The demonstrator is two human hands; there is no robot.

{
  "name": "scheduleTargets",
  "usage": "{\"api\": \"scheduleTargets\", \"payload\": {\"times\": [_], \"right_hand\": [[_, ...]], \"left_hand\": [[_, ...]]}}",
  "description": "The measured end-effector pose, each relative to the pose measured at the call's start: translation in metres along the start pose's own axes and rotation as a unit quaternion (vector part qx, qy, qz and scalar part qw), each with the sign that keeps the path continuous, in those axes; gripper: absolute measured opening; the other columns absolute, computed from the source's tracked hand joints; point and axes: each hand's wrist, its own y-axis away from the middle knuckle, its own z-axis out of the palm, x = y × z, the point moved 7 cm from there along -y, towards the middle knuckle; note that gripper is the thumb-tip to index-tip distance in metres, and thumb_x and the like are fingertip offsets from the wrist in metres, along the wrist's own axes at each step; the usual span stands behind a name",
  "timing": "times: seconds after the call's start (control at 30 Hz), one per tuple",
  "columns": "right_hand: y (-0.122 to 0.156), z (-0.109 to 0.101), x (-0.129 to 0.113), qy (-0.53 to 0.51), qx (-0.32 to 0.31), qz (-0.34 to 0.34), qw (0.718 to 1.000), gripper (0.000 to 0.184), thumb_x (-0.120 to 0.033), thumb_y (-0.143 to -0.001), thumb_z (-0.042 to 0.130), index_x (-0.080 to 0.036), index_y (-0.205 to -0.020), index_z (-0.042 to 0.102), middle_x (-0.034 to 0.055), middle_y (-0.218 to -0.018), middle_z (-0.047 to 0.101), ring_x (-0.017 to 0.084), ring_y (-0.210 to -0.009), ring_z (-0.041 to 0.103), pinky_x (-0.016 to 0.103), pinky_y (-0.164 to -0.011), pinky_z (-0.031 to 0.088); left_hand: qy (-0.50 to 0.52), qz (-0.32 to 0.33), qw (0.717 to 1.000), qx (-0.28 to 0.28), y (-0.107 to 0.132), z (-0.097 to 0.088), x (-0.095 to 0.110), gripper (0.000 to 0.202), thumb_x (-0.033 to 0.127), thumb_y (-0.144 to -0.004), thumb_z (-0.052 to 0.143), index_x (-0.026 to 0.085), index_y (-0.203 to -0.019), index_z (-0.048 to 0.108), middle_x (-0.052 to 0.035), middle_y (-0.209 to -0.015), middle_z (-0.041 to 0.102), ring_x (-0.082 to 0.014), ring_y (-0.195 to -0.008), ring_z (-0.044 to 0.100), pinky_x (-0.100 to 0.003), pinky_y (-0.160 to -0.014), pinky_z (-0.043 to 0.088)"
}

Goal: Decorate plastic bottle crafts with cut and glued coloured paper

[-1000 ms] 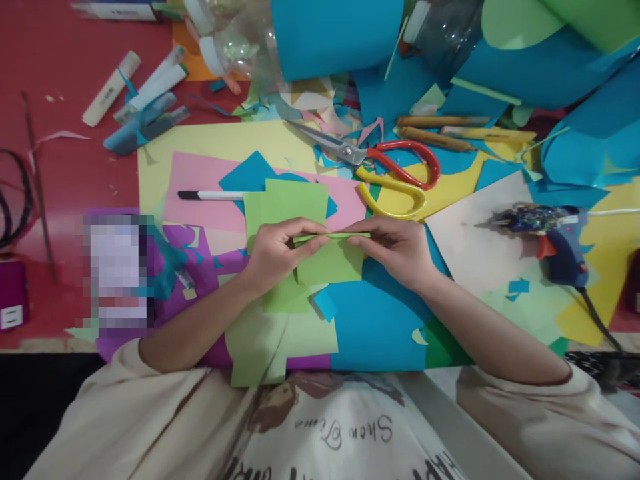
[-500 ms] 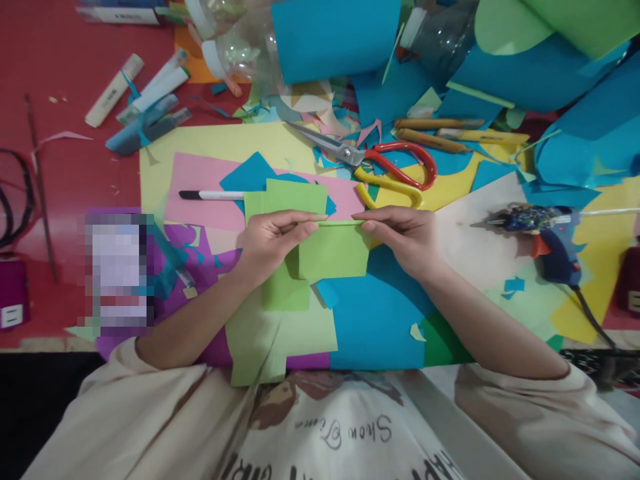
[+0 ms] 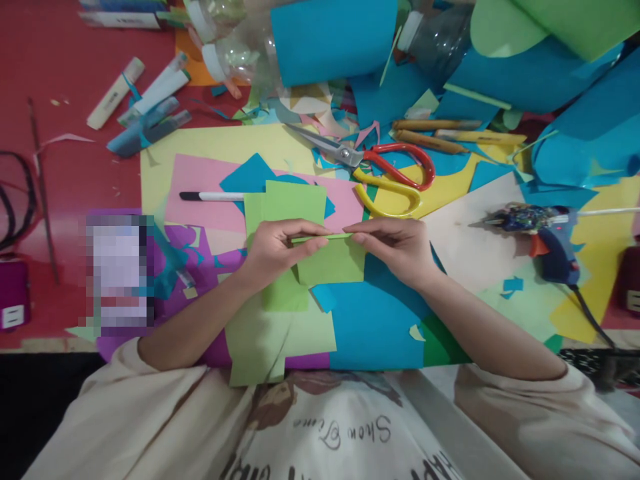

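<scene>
Between my two hands is a piece of light green paper (image 3: 333, 262) with a narrow fold along its far edge. My left hand (image 3: 280, 252) pinches the left end of that fold between thumb and fingers. At the right end, my right hand (image 3: 395, 248) grips the same edge in a pinch. Other green paper (image 3: 295, 200) lies beneath and beyond the held piece. A marker with a black cap (image 3: 213, 196) pokes out from under it on the left. Just past my right hand rest scissors (image 3: 345, 154) with one red and one yellow handle.
A blue glue gun (image 3: 557, 250) lies at the right, its cord running to the near edge. Clear plastic bottles (image 3: 235, 60) and blue sheets fill the far side. Several markers (image 3: 115, 93) and a blurred-out phone-like object (image 3: 120, 267) are at the left. Paper scraps are scattered around.
Both hands have moved slightly toward me with the green paper. The folded strip along its far edge now appears wider and tilted.
</scene>
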Motion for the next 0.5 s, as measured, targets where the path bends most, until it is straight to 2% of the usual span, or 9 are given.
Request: {"api": "scheduleTargets", "payload": {"times": [0.1,0.23,0.4,0.5], "right_hand": [[0.0023,0.0056,-0.0026,0.004,-0.023,-0.032,0.999,0.014,-0.033,-0.082,0.071,-0.022,-0.084,0.078,0.0032,-0.081,0.078,0.012,-0.065,0.069,0.021,-0.055,0.054],[0.0036,0.0084,-0.0004,0.037,-0.034,-0.04,0.998,0.019,-0.038,-0.084,0.069,-0.02,-0.085,0.077,0.005,-0.082,0.077,0.014,-0.066,0.069,0.023,-0.054,0.053],[0.0033,0.0068,-0.0022,0.047,-0.018,-0.043,0.998,0.016,-0.035,-0.084,0.07,-0.022,-0.081,0.078,0.0029,-0.078,0.077,0.015,-0.063,0.07,0.023,-0.053,0.054],[0.0032,0.0046,-0.0029,0.041,0.0,-0.038,0.998,0.014,-0.034,-0.081,0.072,-0.023,-0.075,0.079,0.0016,-0.073,0.076,0.013,-0.058,0.067,0.023,-0.051,0.054]], "left_hand": [[-0.032,0.008,0.999,-0.005,0.0024,0.0017,-0.0004,0.031,0.047,-0.078,0.071,0.019,-0.087,0.08,-0.0058,-0.085,0.078,-0.0135,-0.064,0.068,-0.018,-0.049,0.047],[-0.07,0.037,0.997,-0.007,0.0038,0.0024,0.0027,0.03,0.047,-0.082,0.068,0.02,-0.087,0.08,-0.0056,-0.084,0.079,-0.0113,-0.057,0.065,-0.019,-0.047,0.045],[-0.071,0.066,0.995,-0.009,0.003,0.0029,0.0048,0.027,0.045,-0.084,0.067,0.022,-0.088,0.08,-0.0045,-0.083,0.079,-0.0103,-0.055,0.064,-0.018,-0.046,0.044],[-0.058,0.056,0.997,-0.01,0.0024,0.0029,0.0024,0.027,0.046,-0.084,0.067,0.022,-0.087,0.08,-0.0039,-0.082,0.079,-0.0104,-0.056,0.065,-0.018,-0.048,0.044]]}}
